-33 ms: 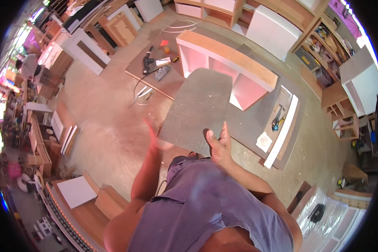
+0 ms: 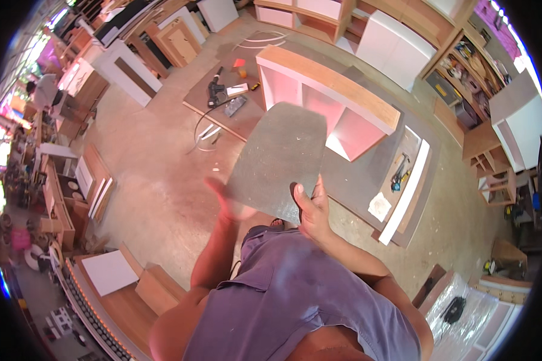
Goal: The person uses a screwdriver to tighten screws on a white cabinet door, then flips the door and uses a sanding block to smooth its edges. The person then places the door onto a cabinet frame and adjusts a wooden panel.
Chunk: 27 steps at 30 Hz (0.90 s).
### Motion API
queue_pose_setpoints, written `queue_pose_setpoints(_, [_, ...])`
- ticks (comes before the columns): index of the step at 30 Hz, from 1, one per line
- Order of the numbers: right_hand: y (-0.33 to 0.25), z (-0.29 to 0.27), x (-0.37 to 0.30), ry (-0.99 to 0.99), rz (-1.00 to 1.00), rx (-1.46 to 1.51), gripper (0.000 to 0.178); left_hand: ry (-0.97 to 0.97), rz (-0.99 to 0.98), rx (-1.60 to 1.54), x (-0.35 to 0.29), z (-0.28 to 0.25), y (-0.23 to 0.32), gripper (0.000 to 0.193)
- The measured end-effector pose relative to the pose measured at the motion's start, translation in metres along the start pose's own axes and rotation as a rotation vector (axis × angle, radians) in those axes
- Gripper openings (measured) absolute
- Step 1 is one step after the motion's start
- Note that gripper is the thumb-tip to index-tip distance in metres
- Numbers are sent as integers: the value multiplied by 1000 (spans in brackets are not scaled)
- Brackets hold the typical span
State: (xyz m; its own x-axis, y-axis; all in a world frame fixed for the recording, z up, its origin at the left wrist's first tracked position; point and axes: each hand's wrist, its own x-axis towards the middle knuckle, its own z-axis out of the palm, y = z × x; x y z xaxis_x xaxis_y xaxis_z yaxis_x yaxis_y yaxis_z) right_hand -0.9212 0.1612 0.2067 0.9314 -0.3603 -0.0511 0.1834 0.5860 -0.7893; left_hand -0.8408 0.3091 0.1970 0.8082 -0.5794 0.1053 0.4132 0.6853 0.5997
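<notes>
A dark grey, flat board [image 2: 277, 159] with a rounded far edge is held up in front of my body. My right hand [image 2: 313, 210] grips its lower right corner, thumb on the face and fingers at the edge and behind. At its lower left edge is my left hand [image 2: 226, 201], slightly blurred. One digit there stretches outward, away from the board, and the rest of the hand is partly hidden beneath it. Beyond the board, an open cabinet carcass [image 2: 331, 84] with a wood-toned edge and white compartments stands on a dark sheet [image 2: 355, 186].
A cordless drill [image 2: 215, 90] and a clear packet [image 2: 235, 106] lie on the sheet's far left. To the right are a hammer [image 2: 399, 171], a long white strip [image 2: 405, 192] and a crumpled white piece [image 2: 379, 206]. A person [image 2: 45, 93] is at the far left.
The board has tilted a little, and its far edge has come slightly nearer to me. The left hand's outstretched digit has shifted slightly. The right hand keeps its grip.
</notes>
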Motion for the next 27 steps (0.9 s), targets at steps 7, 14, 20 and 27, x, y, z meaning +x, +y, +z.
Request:
queue_pose_setpoints(7, [14,11,39,-272,584,119,34,437,267,1157,6,49,-9,43])
queue_pose_setpoints(14, [6,-30,77,-567,-277,-782,71,523,-179,1237,19,73,13,31])
queue_pose_setpoints(20, [12,-75,114,-656,-481,-777,100,595,-140,1048,20,93,9,42])
queue_pose_setpoints(27, [139,-479,105,-324,1063,-1255,100,305,285,42,9,86,99,40])
